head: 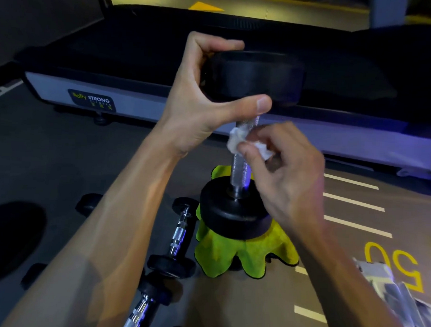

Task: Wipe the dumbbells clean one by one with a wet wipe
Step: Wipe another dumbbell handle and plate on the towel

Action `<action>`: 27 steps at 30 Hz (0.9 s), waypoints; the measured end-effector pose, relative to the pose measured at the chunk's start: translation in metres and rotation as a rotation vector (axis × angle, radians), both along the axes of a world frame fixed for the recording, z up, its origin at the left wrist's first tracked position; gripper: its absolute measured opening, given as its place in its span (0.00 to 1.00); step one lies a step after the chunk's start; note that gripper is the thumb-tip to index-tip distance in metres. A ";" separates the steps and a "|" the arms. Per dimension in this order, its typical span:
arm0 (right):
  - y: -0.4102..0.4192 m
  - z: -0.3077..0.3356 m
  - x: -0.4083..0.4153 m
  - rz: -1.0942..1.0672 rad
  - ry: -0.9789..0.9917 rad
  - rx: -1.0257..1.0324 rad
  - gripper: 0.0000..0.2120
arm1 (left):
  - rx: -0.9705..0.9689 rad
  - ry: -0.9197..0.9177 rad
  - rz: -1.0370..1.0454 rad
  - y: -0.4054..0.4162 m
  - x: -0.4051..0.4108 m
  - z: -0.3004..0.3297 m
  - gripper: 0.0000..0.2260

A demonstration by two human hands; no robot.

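Two small dumbbells (179, 238) half hidden under left hand's (200, 93) forearm

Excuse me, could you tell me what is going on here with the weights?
A person is cleaning a large dumbbell that stands upright on a yellow-green cloth on the floor. The left hand grips its top head to steady it, while the right hand pinches a crumpled white wet wipe against the metal handle. Two smaller dumbbells lie on the floor to the left, beside a low treadmill.
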State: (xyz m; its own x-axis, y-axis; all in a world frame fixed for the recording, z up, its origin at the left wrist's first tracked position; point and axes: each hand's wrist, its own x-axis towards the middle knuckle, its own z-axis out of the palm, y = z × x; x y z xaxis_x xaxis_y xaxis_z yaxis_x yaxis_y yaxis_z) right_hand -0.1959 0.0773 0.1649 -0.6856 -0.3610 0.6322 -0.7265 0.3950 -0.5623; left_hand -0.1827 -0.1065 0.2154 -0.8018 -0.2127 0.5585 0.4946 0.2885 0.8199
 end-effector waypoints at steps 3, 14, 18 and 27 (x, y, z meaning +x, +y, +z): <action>0.014 -0.023 0.017 0.062 -0.031 0.154 0.02 | 0.039 -0.014 -0.019 0.003 0.000 0.002 0.27; 0.003 -0.019 0.016 -0.095 0.001 -0.062 0.01 | 0.071 -0.062 0.027 0.003 -0.002 0.006 0.12; 0.006 -0.008 0.007 -0.094 0.019 -0.061 0.04 | -0.090 0.036 0.026 -0.003 -0.004 0.009 0.10; 0.017 -0.018 0.011 -0.159 0.071 -0.024 0.06 | -0.362 0.052 0.041 0.001 0.000 0.018 0.12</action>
State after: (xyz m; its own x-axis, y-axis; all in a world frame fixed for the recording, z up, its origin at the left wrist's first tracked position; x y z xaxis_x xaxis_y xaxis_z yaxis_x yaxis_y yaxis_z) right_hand -0.1851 0.0944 0.1472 -0.6860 -0.2358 0.6884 -0.6942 0.4956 -0.5220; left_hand -0.1824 -0.1060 0.2337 -0.7650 -0.0254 0.6435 0.5150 0.5758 0.6350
